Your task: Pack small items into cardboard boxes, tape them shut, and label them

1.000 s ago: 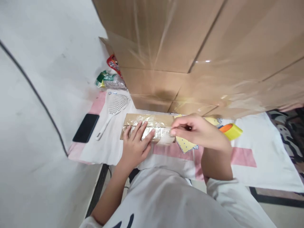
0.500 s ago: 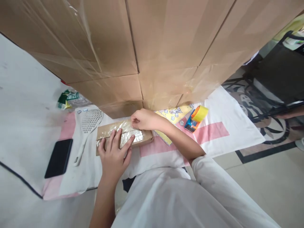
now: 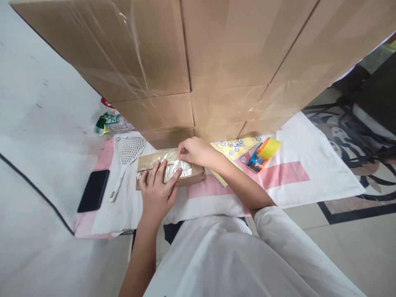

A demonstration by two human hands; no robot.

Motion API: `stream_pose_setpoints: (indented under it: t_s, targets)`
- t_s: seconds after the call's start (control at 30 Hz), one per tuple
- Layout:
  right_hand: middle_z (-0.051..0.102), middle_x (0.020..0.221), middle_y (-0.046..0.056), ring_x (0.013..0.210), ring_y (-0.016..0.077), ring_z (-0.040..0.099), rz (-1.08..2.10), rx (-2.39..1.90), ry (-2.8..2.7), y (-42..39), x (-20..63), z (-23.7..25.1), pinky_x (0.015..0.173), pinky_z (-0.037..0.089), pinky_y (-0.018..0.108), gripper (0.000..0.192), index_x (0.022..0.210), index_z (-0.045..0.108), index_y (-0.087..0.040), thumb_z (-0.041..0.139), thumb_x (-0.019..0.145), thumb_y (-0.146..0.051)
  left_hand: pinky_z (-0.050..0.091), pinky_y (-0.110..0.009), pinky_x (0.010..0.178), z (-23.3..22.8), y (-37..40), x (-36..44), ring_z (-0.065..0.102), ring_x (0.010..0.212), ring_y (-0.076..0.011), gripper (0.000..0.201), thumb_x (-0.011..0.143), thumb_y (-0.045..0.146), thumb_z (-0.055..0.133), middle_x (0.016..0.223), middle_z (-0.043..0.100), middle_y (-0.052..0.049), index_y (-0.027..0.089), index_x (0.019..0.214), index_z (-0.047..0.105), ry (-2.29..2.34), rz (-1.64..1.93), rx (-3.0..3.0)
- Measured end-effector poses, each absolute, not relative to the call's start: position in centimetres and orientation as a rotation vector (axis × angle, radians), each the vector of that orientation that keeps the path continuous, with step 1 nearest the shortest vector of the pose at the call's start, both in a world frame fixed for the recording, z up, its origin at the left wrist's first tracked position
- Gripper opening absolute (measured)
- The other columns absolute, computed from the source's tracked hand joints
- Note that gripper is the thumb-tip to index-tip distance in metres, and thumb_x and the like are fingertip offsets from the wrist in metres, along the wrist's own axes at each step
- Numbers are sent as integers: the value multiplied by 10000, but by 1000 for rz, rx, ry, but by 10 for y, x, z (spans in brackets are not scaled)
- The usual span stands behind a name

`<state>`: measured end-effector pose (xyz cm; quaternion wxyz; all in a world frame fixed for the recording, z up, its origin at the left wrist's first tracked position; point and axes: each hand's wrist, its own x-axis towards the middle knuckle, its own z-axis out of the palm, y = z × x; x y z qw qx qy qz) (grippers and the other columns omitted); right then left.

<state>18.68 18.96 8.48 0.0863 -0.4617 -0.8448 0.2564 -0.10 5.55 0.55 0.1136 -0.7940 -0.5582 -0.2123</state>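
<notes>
Left hand (image 3: 157, 194), fingers spread apart, rests on the small cardboard box (image 3: 192, 179) near frame centre, while the right hand (image 3: 198, 150), fingertips curled together, touches its clear tape (image 3: 187, 169).

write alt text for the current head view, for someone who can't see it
A person's left hand lies spread on a small cardboard box topped with shiny clear tape, the right hand curled at its far side. A white perforated skimmer and black phone lie left, a tape dispenser right; tall taped cardboard stands behind.
</notes>
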Motion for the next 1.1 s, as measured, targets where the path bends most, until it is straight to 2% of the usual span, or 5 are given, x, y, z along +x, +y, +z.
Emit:
stream_pose_setpoints:
  t_s: [0.13, 0.33, 0.53, 0.8, 1.1]
  targets:
    - [654, 1334, 135, 1062, 314, 672, 554, -1599, -2337, 198, 188, 84, 783, 440, 351, 940, 1609, 322, -340, 808, 807, -394, 309, -564, 1130, 7, 55, 2, 463, 1464, -362, 428, 913, 239, 641, 1569, 500, -160, 347, 1325, 682, -1639, -619, -2316]
    - [747, 1144, 72, 1003, 232, 668, 878, -1250, -2421, 202, 191, 67, 762, 424, 291, 485, 1192, 735, -219, 746, 823, -534, 307, -562, 1131, 7, 49, 5, 446, 1476, -367, 409, 918, 233, 642, 1588, 478, -153, 337, 1311, 690, -1658, -634, -2298]
    - [717, 824, 12, 737, 152, 589, 912, -1344, -2249, 203, 180, 50, 633, 306, 276, 307, 819, 716, -204, 677, 850, -506, 181, -545, 1203, 1, 47, 12, 441, 1486, -333, 524, 925, 113, 572, 1438, 644, -75, 291, 1417, 600, -1602, -713, -2331]
    - [685, 741, 14, 727, 158, 616, 776, -1518, -1817, 204, 228, -6, 666, 422, 244, 380, 808, 704, -171, 454, 988, -394, 195, -455, 1202, -2, 50, 16, 602, 1348, -232, 567, 934, 30, 516, 1387, 684, -62, 296, 1431, 574, -1535, -861, -2385]
    - [709, 1106, 162, 1067, 299, 592, 379, -2004, -1643, 210, 335, -62, 952, 424, 395, 353, 1130, 782, -166, 513, 904, -201, 205, -497, 1160, -2, 61, 28, 637, 1252, -279, 508, 858, 58, 570, 1252, 736, -80, 259, 1321, 629, -1635, -825, -2304]
